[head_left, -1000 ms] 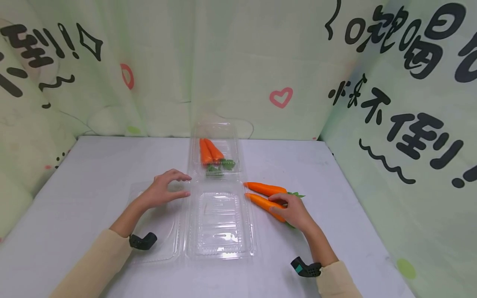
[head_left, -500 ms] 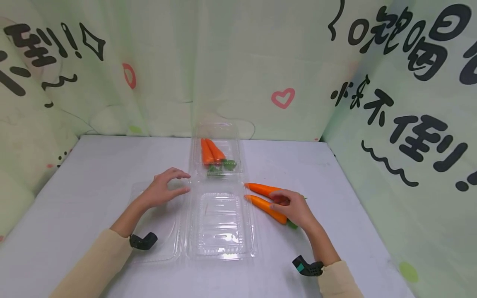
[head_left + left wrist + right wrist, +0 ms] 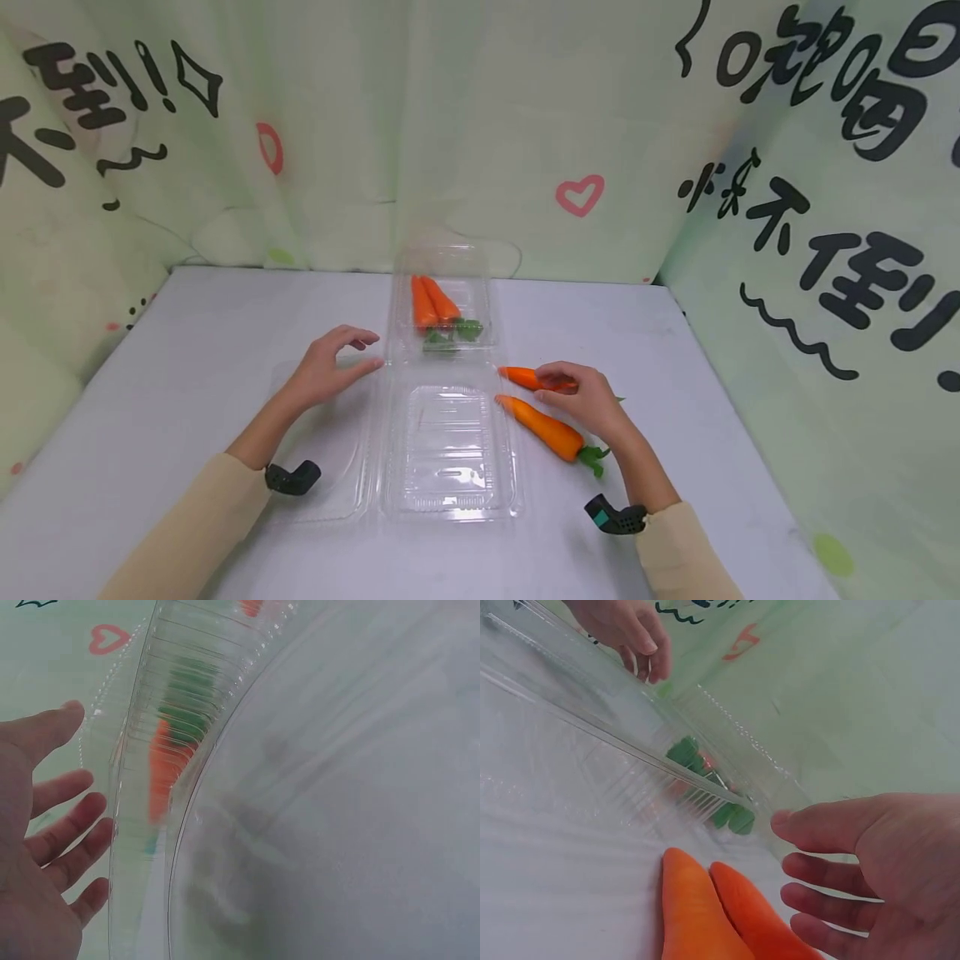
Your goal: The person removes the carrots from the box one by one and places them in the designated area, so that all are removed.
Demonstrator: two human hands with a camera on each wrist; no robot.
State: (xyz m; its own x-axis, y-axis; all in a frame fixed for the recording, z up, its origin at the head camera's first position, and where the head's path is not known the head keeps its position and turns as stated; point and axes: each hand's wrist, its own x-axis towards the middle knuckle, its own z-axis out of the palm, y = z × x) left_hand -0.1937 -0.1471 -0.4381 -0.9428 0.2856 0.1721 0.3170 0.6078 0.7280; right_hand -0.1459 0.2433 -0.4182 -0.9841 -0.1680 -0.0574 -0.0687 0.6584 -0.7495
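Observation:
My right hand [image 3: 585,396] hovers over the farther carrot [image 3: 517,377], fingers slightly bent and covering its middle in the head view. In the right wrist view its fingers [image 3: 829,874] are spread apart beside two orange carrots [image 3: 697,911], with nothing between them. The nearer carrot [image 3: 546,427] lies slanted on the table, green top toward me. My left hand [image 3: 326,367] is held with thumb and fingers apart beside the left edge of a clear plastic box [image 3: 450,487]. In the left wrist view, the left hand [image 3: 52,840] holds nothing.
Behind the box stands a clear plastic container [image 3: 438,257] with two carrots [image 3: 433,302] and their green leaves inside. A clear lid-like sheet [image 3: 322,508] lies flat on the white table [image 3: 217,333] at the left. Printed curtains [image 3: 480,125] rise behind and to the right.
My right hand has moved from the nearer carrot across to the farther one, uncovering the nearer carrot and its green top. The left hand has stayed nearly in place; the view has shifted slightly.

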